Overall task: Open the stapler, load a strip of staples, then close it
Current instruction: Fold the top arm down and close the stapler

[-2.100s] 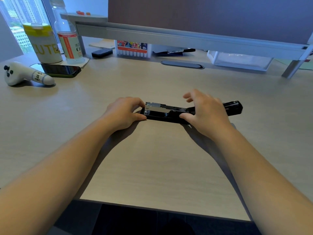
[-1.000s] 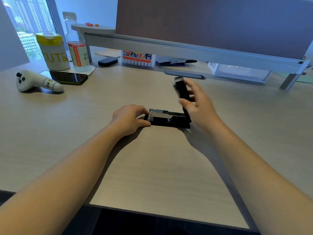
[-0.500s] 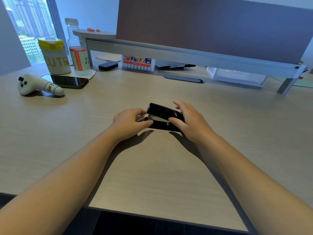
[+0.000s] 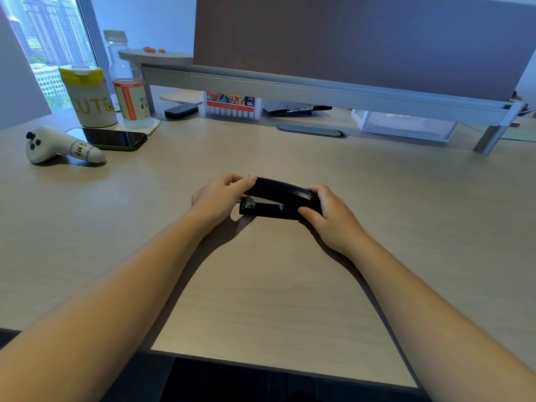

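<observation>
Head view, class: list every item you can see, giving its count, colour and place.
stapler: 1, black, desk centre, between both hands
controller: 1, white, far left
phone: 1, dark, beside controller
cup: 1, white and yellow, back left
bottle: 1, clear, right of cup
marker box: 1, under shelf
clear tray: 1, under shelf, right
desk: 1, light wood
left hand: at stapler's front
right hand: gripping stapler's rear

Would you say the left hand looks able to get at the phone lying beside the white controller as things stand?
Probably yes, once it lets go: the left hand holds the stapler, and bare desk lies between it and the phone.
</observation>
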`<state>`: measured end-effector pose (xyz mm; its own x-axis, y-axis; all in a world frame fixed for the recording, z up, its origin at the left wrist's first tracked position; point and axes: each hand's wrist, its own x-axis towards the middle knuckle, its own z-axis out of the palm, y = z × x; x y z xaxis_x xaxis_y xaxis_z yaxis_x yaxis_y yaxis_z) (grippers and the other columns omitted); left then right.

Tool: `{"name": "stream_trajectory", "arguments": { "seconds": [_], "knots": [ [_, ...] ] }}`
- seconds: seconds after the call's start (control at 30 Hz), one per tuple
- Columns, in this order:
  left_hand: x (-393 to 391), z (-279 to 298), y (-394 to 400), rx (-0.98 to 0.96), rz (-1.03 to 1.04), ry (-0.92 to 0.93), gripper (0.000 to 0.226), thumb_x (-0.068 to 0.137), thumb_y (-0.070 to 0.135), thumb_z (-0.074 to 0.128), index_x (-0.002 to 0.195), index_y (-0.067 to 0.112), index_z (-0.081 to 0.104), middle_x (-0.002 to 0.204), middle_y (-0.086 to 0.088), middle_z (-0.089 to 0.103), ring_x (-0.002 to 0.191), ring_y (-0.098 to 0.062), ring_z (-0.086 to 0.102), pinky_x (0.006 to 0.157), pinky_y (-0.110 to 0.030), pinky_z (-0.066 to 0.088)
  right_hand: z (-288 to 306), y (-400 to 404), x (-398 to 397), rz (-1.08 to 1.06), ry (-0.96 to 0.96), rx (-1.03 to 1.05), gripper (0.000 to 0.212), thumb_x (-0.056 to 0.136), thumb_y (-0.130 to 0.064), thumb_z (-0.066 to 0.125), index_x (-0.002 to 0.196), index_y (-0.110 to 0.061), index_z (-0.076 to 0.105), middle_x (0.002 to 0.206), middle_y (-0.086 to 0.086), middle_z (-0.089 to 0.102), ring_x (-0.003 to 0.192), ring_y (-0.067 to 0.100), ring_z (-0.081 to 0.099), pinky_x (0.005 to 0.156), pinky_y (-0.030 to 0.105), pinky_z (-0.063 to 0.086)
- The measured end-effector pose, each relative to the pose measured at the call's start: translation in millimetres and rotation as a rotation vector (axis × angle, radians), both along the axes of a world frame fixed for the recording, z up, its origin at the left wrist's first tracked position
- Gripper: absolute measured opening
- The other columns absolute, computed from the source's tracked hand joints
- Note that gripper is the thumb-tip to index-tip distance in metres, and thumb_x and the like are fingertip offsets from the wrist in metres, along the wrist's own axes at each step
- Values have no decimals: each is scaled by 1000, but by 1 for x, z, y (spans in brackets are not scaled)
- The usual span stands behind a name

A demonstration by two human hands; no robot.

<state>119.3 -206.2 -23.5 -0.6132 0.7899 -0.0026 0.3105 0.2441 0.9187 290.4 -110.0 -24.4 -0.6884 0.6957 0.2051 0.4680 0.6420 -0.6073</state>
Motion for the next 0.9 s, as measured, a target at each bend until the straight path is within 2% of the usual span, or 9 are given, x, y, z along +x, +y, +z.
{"name": "stream_trajectory", "arguments": {
  "seconds": [0.13,0.23,0.3,0.37,0.43,0.5,0.6,0.7,0.9],
  "knots": [
    [2,0,0,-5,-22,63,36,62,61,46,83,35,59,99,2,68,112,-27,54,103,-49,41,0,0,0,9,1,-2,36,88,-22,48,122,-11,41,121,12,55,111,28,48,96,45,42],
    [0,0,-2,-6,-60,90,44,57,72,41,77,37,60,97,3,68,114,-29,51,105,-52,37,1,-1,2,-4,20,-38,40,87,-21,51,124,-13,39,125,12,54,113,27,49,95,40,41],
    [0,0,-4,-49,-106,142,51,58,72,45,90,35,57,106,4,65,117,-29,49,107,-52,34,2,-1,4,-22,30,-81,47,85,-19,55,127,-13,36,130,12,51,117,27,48,94,34,39],
    [0,-1,-5,-119,-152,245,46,70,54,59,106,27,53,105,6,59,115,-25,51,107,-50,34,3,-1,6,-40,46,-112,50,82,-16,58,127,-11,36,131,12,50,119,26,47,90,27,36],
    [1,0,-5,-198,-159,381,42,74,34,66,110,17,53,99,5,52,110,-24,52,104,-47,36,4,-1,6,-56,55,-120,47,81,-14,60,123,-10,39,128,12,53,116,24,49,86,25,35],
    [4,3,-4,-229,-125,445,37,75,29,67,106,13,55,97,1,53,108,-27,52,100,-45,39,5,0,5,-61,43,-114,44,80,-13,61,119,-9,41,124,12,55,113,24,50,86,27,38],
    [1,4,4,-237,-86,476,34,77,30,65,105,13,58,109,-8,63,108,-27,53,92,-42,42,6,6,0,-79,14,-82,42,80,-16,61,117,-10,42,120,13,57,109,28,52,92,38,43],
    [-11,2,23,-246,-85,526,35,78,32,63,108,15,60,116,-9,64,108,-27,53,90,-42,44,7,21,-11,-103,-7,-52,41,80,-18,61,116,-10,43,117,14,58,106,30,53,93,45,44],
    [-51,-1,84,-238,-59,517,39,79,34,61,116,22,58,125,-9,60,114,-28,52,94,-46,45,7,76,-53,-144,-9,-44,39,81,-18,59,116,-10,43,118,14,58,106,30,53,91,43,45]
  ]
}}
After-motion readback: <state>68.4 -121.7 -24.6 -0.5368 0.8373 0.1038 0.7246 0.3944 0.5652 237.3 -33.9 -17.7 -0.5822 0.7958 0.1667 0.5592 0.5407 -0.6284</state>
